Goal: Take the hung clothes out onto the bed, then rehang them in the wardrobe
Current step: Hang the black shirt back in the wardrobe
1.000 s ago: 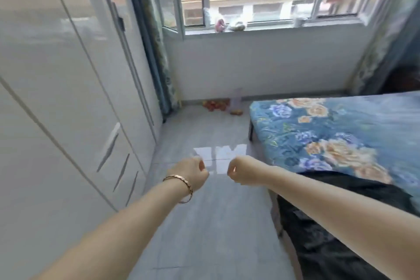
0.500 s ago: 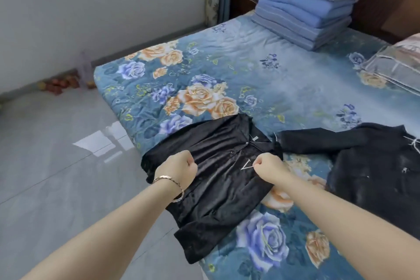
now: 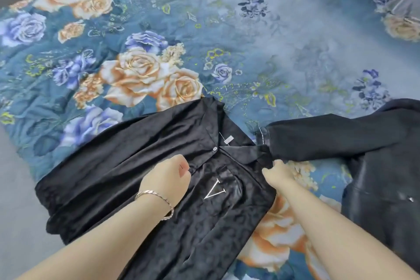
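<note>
**Black shirt spread on the bed, both hands at its chest**

The black shirt (image 3: pixel 141 166) lies flat on the floral bed (image 3: pixel 250 52), collar away from the person and a white V on its chest (a small label shows inside the collar). The left hand (image 3: pixel 166 177), which wears a bracelet (image 3: pixel 156 198), is clenched over the button placket; I cannot tell whether it holds any cloth. The right hand (image 3: pixel 278 171) pinches the shirt's shoulder with its fingers (image 3: pixel 267 171). A second dark garment (image 3: pixel 375 166) lies beside it, its sleeve touching the collar.

- Black garments, two: shirt (image 3: pixel 127 166) under the fingers (image 3: pixel 181 165), jacket (image 3: pixel 375 166) right of them.
- Hands, two: left hand (image 3: pixel 167 177), right hand (image 3: pixel 276 171).
- Bracelet (image 3: pixel 156 198), one.
- Bed (image 3: pixel 272 52), one.
</note>
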### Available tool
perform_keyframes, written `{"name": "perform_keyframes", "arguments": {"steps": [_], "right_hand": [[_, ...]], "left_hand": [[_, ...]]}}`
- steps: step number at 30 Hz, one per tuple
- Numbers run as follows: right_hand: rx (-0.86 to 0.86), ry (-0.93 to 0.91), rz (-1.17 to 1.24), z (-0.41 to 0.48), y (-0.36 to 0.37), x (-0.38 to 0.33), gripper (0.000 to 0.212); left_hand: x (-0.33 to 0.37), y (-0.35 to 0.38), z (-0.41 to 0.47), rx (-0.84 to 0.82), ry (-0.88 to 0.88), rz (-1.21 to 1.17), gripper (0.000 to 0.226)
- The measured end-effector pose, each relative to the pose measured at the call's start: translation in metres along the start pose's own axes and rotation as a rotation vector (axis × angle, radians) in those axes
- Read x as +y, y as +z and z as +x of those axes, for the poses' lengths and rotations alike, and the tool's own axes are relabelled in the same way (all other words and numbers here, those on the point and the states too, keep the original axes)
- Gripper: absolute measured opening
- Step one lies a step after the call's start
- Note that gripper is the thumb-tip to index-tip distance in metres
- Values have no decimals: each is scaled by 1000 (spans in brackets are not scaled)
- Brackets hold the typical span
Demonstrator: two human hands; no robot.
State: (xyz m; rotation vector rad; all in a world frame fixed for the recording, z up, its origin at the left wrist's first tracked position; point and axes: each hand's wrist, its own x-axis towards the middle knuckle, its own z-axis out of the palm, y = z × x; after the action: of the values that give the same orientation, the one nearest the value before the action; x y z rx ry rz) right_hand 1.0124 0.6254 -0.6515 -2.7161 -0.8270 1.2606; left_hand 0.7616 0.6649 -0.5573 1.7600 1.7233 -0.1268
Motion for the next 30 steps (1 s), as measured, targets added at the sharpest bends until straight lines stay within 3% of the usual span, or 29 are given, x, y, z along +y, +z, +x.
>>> {"name": "perform_keyframes", "arguments": {"steps": [5,8,12,18,22,30], "right_hand": [[40,105,229,48,37,2,63],[132,56,416,42,44,-1,49],[188,-321,525,-15,24,-18,5],[-70,-757,85,-131,-7,-72,29],[-154,-1003,44,-222,-13,-125,40],[-323,-1476,-87,-437,26,-194,25]], "left_hand": [[-13,30,30,-40,-50,11,18],[-20,32,29,-37,-96,-38,18],[-35,17,8,-36,-151,-100,17],[-57,-48,-51,58,-213,-211,17],[-86,-103,-101,180,-267,-305,28],[-193,-214,-272,540,-419,-521,22]]}}
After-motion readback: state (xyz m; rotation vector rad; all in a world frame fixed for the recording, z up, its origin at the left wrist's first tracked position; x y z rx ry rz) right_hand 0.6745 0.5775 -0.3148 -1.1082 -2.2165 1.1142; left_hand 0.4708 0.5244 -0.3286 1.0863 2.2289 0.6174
